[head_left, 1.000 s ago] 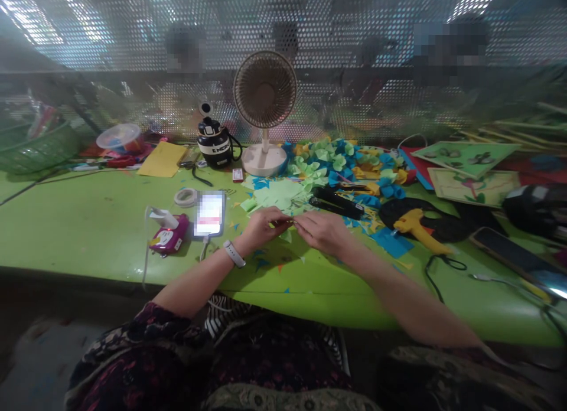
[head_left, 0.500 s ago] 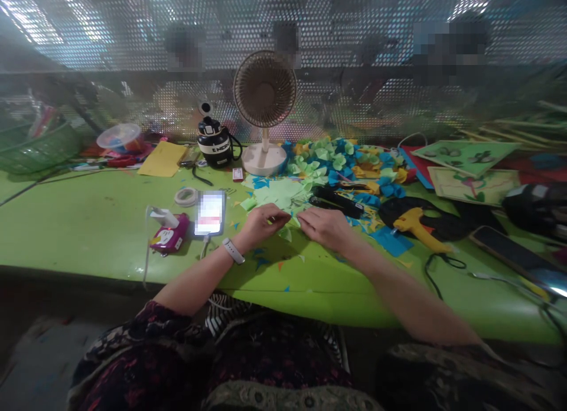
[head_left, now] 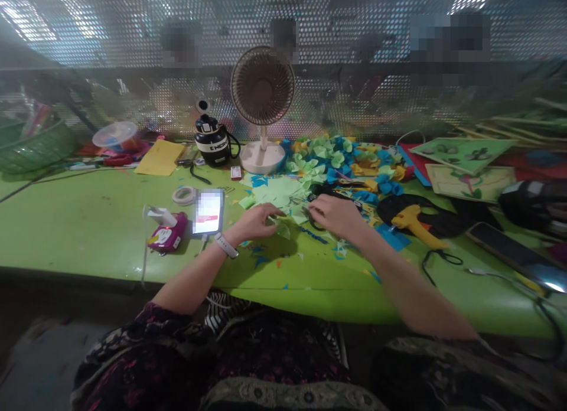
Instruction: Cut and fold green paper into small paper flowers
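Observation:
My left hand (head_left: 259,222), with a white watch band on the wrist, has its fingers closed on a light green paper piece (head_left: 282,228). To its right, my right hand (head_left: 334,215) has curled fingers at the edge of the light green paper sheets (head_left: 277,192); what its fingertips hold is too small to tell. A black stapler (head_left: 339,196) lies partly hidden behind that hand. Folded green, blue and yellow paper pieces (head_left: 330,154) are heaped behind both hands. Small blue and green scraps (head_left: 314,235) lie on the table between and in front of my hands.
A fan (head_left: 263,157) and a black bottle (head_left: 212,148) stand at the back. Left are a lit phone (head_left: 208,212), tape roll (head_left: 183,195) and purple power socket (head_left: 168,231). Right are a yellow glue gun (head_left: 416,225) and a dark phone (head_left: 509,251).
My hands have moved apart, the left slightly leftward and the right slightly up and rightward. More scraps now show on the table between them. The view has shifted slightly.

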`<state>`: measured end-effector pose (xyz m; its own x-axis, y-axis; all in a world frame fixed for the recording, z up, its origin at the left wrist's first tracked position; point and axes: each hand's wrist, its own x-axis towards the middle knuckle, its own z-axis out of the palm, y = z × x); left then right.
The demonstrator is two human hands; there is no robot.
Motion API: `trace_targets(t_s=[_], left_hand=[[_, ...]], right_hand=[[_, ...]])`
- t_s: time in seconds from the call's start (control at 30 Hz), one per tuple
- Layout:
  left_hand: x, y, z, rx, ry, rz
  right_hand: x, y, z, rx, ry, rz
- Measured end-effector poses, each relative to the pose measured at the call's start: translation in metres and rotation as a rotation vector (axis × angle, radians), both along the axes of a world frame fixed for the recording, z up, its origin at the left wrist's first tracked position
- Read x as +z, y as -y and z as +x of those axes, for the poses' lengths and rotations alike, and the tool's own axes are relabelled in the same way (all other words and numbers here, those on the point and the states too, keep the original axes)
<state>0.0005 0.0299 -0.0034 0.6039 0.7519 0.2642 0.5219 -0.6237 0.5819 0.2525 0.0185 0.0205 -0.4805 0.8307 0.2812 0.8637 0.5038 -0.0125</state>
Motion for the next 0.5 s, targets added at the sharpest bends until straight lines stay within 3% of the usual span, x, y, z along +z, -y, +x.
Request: trace_targets(t_s=[0.2, 0.5], left_hand=[[0.003, -0.001, -0.001, -0.056, -0.136, -0.07], [-0.004, -0.005, -0.002, -0.027, -0.058, -0.189]], right_hand=[[0.002, -0.004, 0.007, -0.067, 0.008, -0.022], [-0.006, 0.005, -0.014, 0.143, 0.067, -0.2]])
